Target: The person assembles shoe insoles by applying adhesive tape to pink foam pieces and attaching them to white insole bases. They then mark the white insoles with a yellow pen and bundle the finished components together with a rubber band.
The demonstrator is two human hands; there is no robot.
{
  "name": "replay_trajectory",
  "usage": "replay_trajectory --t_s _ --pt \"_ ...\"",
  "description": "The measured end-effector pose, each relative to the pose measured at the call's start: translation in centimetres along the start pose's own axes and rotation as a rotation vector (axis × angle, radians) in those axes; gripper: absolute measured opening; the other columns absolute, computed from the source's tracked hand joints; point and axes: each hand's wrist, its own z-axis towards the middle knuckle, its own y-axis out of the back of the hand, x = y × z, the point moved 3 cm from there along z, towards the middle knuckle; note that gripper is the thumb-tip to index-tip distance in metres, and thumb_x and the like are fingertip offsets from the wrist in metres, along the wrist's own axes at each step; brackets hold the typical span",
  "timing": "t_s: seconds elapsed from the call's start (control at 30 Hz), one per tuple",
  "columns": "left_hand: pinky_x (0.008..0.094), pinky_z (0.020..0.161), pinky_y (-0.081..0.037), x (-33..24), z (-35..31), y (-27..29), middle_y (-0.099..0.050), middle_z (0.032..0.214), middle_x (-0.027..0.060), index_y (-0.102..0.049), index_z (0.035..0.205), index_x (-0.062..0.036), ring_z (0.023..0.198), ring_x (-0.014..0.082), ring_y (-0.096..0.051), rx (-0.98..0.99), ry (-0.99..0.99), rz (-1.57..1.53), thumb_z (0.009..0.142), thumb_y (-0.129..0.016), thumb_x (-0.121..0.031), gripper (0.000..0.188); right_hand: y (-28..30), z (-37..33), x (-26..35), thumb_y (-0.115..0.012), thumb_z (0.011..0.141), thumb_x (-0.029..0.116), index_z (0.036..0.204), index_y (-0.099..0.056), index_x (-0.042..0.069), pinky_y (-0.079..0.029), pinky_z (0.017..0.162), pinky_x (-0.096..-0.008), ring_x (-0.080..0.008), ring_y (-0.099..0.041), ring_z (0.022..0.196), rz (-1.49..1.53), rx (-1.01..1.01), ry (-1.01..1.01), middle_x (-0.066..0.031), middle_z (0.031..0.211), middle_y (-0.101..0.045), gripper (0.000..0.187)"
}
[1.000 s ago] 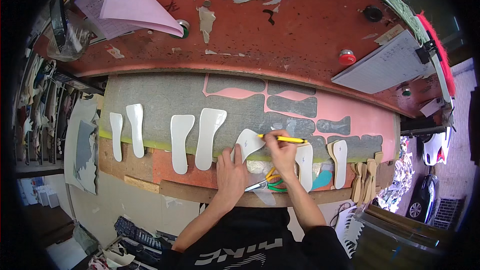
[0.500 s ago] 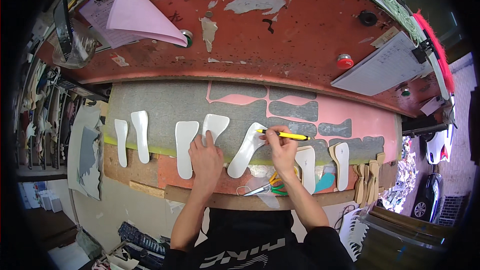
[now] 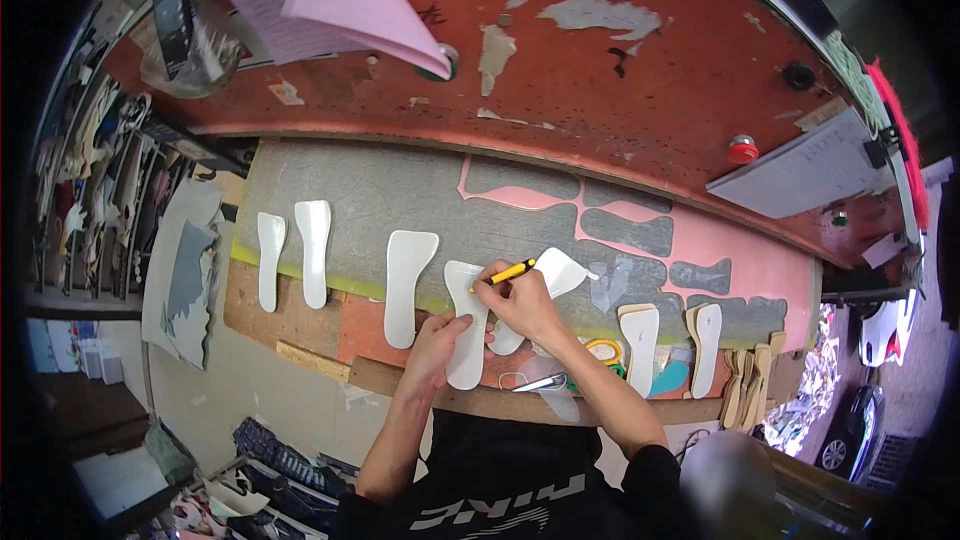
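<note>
A white insole-shaped piece (image 3: pixel 466 345) lies near the bench's front edge, partly under my hands. My left hand (image 3: pixel 434 344) pinches its left side, thumb on top. In my right hand (image 3: pixel 520 305) is a yellow and black pen (image 3: pixel 505 274), its tip down at the upper part of that piece. Another white insole (image 3: pixel 558 275) sits tilted just behind my right hand, its middle hidden by the hand. To the left, a wide white insole (image 3: pixel 405 285) and two narrower ones, a near insole (image 3: pixel 314 255) and an outer insole (image 3: pixel 270 260), lie apart.
Scissors (image 3: pixel 545 382) with yellow and green handles lie right of my hands. Beyond are stacked insoles (image 3: pixel 640 350), another stack (image 3: pixel 707 350) and tan pieces (image 3: pixel 748 385). Pink cut-out sheet (image 3: pixel 700 230) covers part of the grey mat (image 3: pixel 350 175). A red panel (image 3: pixel 420 120) rises behind.
My left hand has shifted to the front piece and now grips its side. My right hand has brought the pen from the right-hand insole onto this one. The whole view has turned slightly.
</note>
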Motion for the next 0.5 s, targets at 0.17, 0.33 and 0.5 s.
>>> replay_trajectory --t_s 0.17,0.33,0.5 --pt "0.0343 0.066 -0.061 0.1 0.1 0.3 -0.070 0.101 0.0190 -0.058 0.118 0.0099 0.077 0.0233 -0.072 -0.002 -0.013 0.006 0.102 -0.047 -0.013 0.030 -0.6 0.0 -0.1 -0.070 0.087 0.014 0.088 -0.069 -0.002 -0.043 0.051 -0.0268 -0.0065 -0.053 0.057 -0.057 0.054 -0.034 -0.0035 0.064 -0.062 0.016" --pt "0.0334 0.067 -0.061 0.1 0.1 0.4 -0.070 0.104 0.0174 -0.058 0.119 0.0088 0.082 0.0218 -0.072 0.026 -0.024 0.043 0.102 -0.047 -0.013 0.030 -0.5 -0.1 0.1 -0.070 0.087 0.013 0.088 -0.069 -0.001 -0.044 0.053 -0.0257 -0.0058 -0.053 0.059 -0.061 0.064 -0.070 -0.0026 0.066 -0.062 0.014" --pt "0.0379 0.071 -0.060 0.1 -0.2 0.3 -0.071 0.104 0.0189 -0.057 0.123 0.0071 0.088 0.0277 -0.071 -0.015 -0.066 0.088 0.102 -0.047 -0.014 0.031 0.6 -0.2 -0.5 -0.069 0.089 0.011 0.088 -0.067 -0.001 -0.038 0.050 -0.0227 -0.0035 -0.049 0.057 0.162 -0.130 -0.046 0.0026 0.066 -0.060 0.011"
